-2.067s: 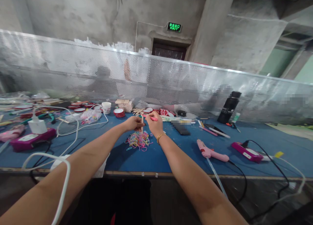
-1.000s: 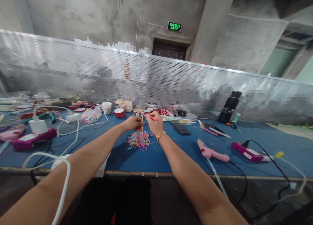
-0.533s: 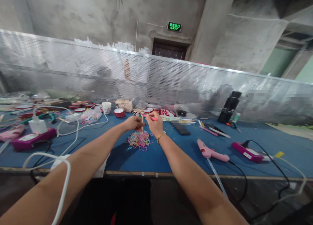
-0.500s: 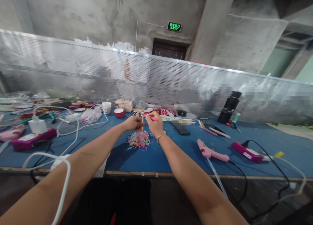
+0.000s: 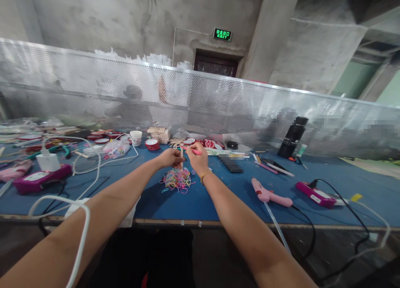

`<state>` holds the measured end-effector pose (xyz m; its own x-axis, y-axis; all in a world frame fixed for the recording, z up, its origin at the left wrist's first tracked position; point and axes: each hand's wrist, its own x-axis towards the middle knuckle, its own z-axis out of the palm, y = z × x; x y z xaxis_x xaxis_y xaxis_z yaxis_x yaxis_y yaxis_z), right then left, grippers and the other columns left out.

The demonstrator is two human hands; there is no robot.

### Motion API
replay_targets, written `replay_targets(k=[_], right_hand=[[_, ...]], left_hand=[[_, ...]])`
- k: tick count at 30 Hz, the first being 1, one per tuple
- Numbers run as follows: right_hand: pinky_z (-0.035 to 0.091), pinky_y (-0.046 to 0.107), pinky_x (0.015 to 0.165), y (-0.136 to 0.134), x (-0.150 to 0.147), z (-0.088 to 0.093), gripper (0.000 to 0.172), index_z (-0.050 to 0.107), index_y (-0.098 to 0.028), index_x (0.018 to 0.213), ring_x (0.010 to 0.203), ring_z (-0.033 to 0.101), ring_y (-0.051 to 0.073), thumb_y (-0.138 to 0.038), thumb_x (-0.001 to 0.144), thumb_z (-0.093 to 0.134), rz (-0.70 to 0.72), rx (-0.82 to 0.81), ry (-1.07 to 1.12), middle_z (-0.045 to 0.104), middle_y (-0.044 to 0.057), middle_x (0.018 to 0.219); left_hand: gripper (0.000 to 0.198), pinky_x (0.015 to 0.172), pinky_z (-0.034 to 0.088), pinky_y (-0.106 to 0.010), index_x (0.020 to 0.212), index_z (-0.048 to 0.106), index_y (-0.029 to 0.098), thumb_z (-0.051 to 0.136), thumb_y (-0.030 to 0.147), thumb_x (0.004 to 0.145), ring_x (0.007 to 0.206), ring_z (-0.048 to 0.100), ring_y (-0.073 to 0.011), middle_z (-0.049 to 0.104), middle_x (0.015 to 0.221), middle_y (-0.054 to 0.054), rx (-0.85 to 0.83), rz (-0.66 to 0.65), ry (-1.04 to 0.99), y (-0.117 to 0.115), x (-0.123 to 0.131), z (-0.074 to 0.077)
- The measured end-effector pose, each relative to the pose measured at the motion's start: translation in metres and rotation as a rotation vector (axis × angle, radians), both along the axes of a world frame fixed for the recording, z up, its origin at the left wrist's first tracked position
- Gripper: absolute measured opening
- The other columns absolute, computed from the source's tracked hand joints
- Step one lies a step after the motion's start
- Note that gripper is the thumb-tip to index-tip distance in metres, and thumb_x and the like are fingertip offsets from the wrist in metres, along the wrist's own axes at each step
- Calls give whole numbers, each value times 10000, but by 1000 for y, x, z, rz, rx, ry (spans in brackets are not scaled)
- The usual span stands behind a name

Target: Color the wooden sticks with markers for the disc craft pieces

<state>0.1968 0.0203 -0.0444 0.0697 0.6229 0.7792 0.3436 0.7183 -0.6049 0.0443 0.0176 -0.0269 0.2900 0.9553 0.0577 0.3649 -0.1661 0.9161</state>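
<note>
My left hand (image 5: 171, 158) is closed on a flat wooden craft stick (image 5: 181, 163), held upright, with a bit of green near its top. My right hand (image 5: 198, 158) grips a pink marker pen (image 5: 196, 152), its tip pointing left at the upper part of the stick. Whether the tip touches the wood I cannot tell. Just below both hands, a pile of small colourful rubber bands (image 5: 177, 180) lies on the blue table (image 5: 187, 206).
A pink glue gun (image 5: 270, 195) and a purple power strip (image 5: 316, 195) lie to the right. Further back are a black phone (image 5: 231, 164), a black bottle (image 5: 293, 137), a paper cup (image 5: 136, 138) and red tape rolls (image 5: 152, 144). A white cable (image 5: 84, 238) loops over my left forearm.
</note>
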Motion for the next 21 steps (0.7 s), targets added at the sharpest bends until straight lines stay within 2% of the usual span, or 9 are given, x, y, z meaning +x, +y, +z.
replay_targets(k=[21], right_hand=[[435,267,724,2,1,0,141,528,-221,698,724,576,159,-320,799,527,1,-1,15,621,-12,727]], left_hand=[[413,475,451,-209,641,515,156,825,417,562,505,636,-148,635,506,-20,-4,17,22,0,0,-1]])
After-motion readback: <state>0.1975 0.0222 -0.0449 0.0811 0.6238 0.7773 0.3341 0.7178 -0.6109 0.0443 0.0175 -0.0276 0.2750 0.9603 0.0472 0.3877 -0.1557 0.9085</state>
